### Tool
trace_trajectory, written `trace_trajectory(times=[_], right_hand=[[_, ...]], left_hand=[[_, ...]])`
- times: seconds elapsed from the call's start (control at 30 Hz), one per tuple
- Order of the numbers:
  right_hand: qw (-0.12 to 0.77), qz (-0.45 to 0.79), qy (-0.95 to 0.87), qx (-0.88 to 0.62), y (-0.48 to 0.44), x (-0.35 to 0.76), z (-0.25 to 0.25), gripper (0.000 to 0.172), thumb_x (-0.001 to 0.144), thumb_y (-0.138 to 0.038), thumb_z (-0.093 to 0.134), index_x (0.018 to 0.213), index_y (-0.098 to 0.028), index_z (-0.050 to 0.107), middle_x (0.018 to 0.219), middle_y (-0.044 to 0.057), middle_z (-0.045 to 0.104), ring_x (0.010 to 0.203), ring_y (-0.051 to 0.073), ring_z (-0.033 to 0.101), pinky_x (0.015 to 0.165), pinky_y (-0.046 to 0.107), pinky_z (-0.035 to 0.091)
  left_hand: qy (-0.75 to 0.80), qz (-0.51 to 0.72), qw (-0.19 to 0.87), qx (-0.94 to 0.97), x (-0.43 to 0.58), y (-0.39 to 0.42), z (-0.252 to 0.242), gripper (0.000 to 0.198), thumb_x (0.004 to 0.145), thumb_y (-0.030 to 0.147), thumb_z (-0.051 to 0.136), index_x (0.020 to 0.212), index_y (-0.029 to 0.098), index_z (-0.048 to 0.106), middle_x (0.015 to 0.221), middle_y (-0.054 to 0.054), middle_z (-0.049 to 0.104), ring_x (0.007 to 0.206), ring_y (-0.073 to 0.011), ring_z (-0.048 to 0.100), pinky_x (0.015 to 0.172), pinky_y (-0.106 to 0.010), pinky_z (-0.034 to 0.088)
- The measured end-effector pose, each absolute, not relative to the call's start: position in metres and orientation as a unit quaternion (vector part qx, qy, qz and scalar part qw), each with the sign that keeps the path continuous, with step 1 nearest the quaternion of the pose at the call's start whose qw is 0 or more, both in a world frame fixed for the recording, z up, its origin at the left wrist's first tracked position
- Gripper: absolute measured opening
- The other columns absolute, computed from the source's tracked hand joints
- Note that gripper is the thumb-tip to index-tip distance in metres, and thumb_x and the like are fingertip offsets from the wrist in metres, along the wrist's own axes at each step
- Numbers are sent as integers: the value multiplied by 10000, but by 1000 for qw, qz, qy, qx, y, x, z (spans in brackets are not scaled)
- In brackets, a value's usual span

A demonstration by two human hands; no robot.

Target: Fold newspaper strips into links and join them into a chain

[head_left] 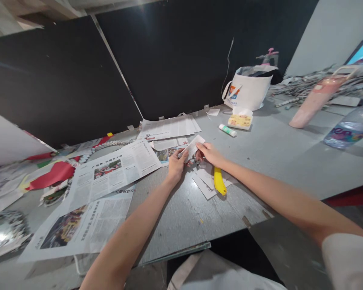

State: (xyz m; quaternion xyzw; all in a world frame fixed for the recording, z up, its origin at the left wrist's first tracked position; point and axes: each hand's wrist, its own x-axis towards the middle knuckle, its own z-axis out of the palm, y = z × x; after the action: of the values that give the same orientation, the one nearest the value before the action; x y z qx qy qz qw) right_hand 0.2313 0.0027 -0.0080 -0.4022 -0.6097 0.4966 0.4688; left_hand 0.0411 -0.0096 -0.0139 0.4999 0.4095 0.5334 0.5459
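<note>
A small folded piece of newspaper (193, 147) is held just above the table between my two hands. My left hand (177, 164) has its fingers closed round the lower left end of the paper. At the upper right end, my right hand (210, 153) pinches it with thumb and fingers. Below my right hand lies a yellow-handled tool (219, 182); its far end is hidden under the hand. Loose paper pieces (204, 185) rest under and beside that handle.
Newspaper sheets (109, 171) cover the left of the grey table (175, 217). A glue stick (228, 130), tissue pack (240, 121), white bag (248, 88), pink bottle (317, 98) and clear bottle (347, 129) stand or lie to the right. A black panel (181, 60) rises behind.
</note>
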Motion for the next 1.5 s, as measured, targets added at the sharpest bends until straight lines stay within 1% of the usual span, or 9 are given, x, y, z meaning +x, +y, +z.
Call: trace_trajectory(times=[0.17, 0.33, 0.5, 0.73, 0.87, 0.97, 1.13, 1.3, 1.5], right_hand=[[505, 543, -548, -388, 5, 230, -8, 636, 883, -816, 657, 649, -225, 647, 614, 50, 660, 511, 153, 515, 542, 323, 408], [524, 544, -526, -392, 5, 229, -7, 582, 811, -746, 770, 626, -227, 583, 569, -2, 564, 485, 119, 428, 504, 301, 328], [552, 523, -513, -398, 4, 235, -1, 529, 763, -645, 860, 642, -232, 553, 534, -46, 480, 469, 104, 369, 491, 297, 256], [564, 498, -531, -391, 2, 244, 12, 409, 781, -544, 868, 664, -223, 642, 546, -36, 513, 487, 106, 402, 506, 296, 275], [531, 518, -546, -389, -2, 242, 13, 356, 773, -556, 862, 802, -220, 750, 561, -36, 549, 493, 113, 406, 497, 291, 286], [511, 506, -558, -414, -4, 241, 14, 369, 775, -558, 857, 907, -216, 814, 607, -23, 607, 514, 117, 432, 496, 287, 302], [553, 477, -517, -446, -3, 244, 20, 399, 731, -565, 886, 878, -201, 818, 672, 10, 648, 574, 133, 501, 519, 289, 340], [561, 436, -520, -473, -5, 247, 26, 438, 755, -605, 866, 876, -188, 811, 578, -16, 555, 529, 120, 409, 499, 292, 295], [559, 441, -529, -462, -4, 244, 20, 484, 789, -672, 810, 844, -192, 777, 512, -36, 489, 472, 115, 335, 471, 305, 253]], left_hand=[[408, 531, 539, 511, 41, -8, -17, 478, 845, 579, 853, 1016, 144, 749, 621, -6, 684, 518, -153, 642, 521, -258, 514], [385, 520, 546, 532, 41, -11, -15, 481, 819, 599, 856, 944, 148, 742, 774, -47, 764, 510, -109, 610, 493, -233, 466], [382, 507, 557, 536, 41, -13, -12, 533, 766, 626, 884, 942, 141, 746, 767, -51, 768, 490, -99, 587, 479, -229, 438], [380, 515, 566, 520, 39, -12, -12, 529, 774, 620, 887, 959, 138, 773, 770, -46, 768, 501, -88, 558, 491, -226, 424], [372, 491, 567, 548, 38, -14, -11, 522, 801, 630, 868, 969, 141, 795, 774, -51, 770, 510, -91, 570, 494, -224, 417], [365, 477, 568, 563, 39, -15, -11, 544, 787, 640, 874, 997, 142, 804, 763, -51, 767, 505, -91, 567, 502, -228, 425], [363, 481, 571, 558, 41, -14, -11, 523, 803, 628, 863, 978, 140, 796, 779, -57, 774, 485, -83, 560, 483, -230, 396], [352, 514, 594, 508, 42, -9, -13, 534, 772, 629, 888, 944, 139, 763, 742, -45, 764, 458, -87, 555, 475, -233, 423], [382, 532, 609, 448, 42, -7, -14, 501, 895, 658, 770, 903, 165, 677, 699, -49, 748, 452, -132, 601, 471, -263, 455]])
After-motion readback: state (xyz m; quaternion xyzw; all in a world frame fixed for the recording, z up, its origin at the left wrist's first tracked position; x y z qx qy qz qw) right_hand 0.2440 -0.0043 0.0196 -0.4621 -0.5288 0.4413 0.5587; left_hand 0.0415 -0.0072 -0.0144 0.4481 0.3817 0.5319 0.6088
